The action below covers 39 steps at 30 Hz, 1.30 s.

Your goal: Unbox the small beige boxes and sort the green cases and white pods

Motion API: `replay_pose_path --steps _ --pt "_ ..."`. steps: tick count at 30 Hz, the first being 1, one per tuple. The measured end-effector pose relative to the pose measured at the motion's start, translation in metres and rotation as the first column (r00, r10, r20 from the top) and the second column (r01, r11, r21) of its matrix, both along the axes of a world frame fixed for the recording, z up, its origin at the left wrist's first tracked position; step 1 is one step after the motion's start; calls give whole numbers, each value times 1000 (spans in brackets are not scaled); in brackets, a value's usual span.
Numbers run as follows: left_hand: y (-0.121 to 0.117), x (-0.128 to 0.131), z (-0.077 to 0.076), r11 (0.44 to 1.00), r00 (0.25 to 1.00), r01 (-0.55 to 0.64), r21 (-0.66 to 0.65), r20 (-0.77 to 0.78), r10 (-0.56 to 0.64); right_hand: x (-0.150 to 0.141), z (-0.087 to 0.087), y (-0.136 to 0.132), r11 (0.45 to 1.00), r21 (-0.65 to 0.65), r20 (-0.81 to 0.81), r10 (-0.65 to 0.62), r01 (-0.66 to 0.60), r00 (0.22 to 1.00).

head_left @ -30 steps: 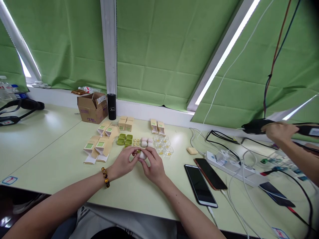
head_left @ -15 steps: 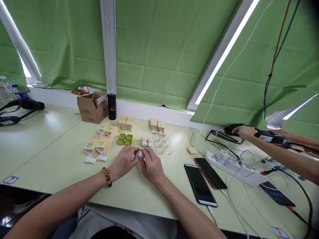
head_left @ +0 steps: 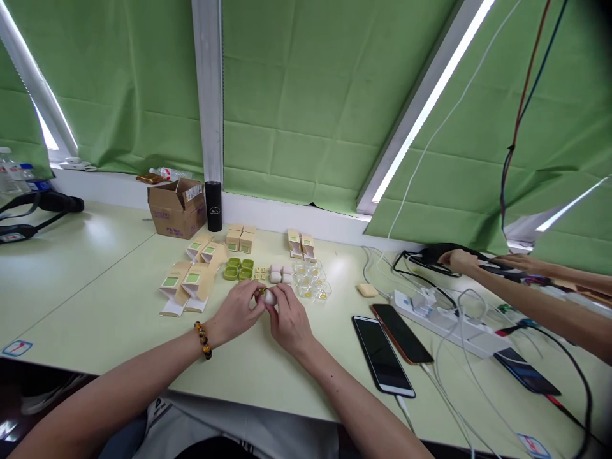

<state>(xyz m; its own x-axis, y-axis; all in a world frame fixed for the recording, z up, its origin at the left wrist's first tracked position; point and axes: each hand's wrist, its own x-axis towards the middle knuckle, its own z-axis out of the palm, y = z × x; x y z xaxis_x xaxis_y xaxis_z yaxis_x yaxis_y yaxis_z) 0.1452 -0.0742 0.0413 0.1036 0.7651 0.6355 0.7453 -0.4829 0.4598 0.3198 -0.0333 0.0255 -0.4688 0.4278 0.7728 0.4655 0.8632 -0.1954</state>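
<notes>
Nearest me: grey clothing below the table edge. Beaded bracelet on my left wrist. Left hand and right hand meet above the table, fingers narrowed, both holding a small white piece; an olive-green bit shows against it at the left fingertips, its join hidden. Right of my forearm: white-framed phone, brown-edged phone just beside it, then a power strip with cables.

Just beyond my fingers, left to right: open cream boxes, green square containers, tiny yellow pieces, pink and white blocks, clear containers. Farther: closed boxes, two upright open boxes, black cylinder beside a cardboard carton. Far right, another person's hand at a black device. Green blinds behind.
</notes>
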Motion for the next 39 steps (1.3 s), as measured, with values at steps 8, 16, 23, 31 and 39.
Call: replay_pose_path --steps 8,16,23,31,39 --pt "-5 -8 6 994 994 96 42 39 -98 7 -1 4 994 7 -66 106 -106 992" --pt "-1 -13 10 962 959 275 -9 78 -273 11 1 5 962 -181 -219 161 -203 962" --pt "9 -9 0 966 910 249 -65 357 -211 8 2 4 891 -335 -370 174 -306 913" --pt "6 -3 -4 924 791 373 -80 547 -272 3 -4 6 826 -452 -454 113 -337 884" --pt "1 -11 0 984 987 160 83 6 -161 5 -6 7 852 -450 -329 119 -267 937"
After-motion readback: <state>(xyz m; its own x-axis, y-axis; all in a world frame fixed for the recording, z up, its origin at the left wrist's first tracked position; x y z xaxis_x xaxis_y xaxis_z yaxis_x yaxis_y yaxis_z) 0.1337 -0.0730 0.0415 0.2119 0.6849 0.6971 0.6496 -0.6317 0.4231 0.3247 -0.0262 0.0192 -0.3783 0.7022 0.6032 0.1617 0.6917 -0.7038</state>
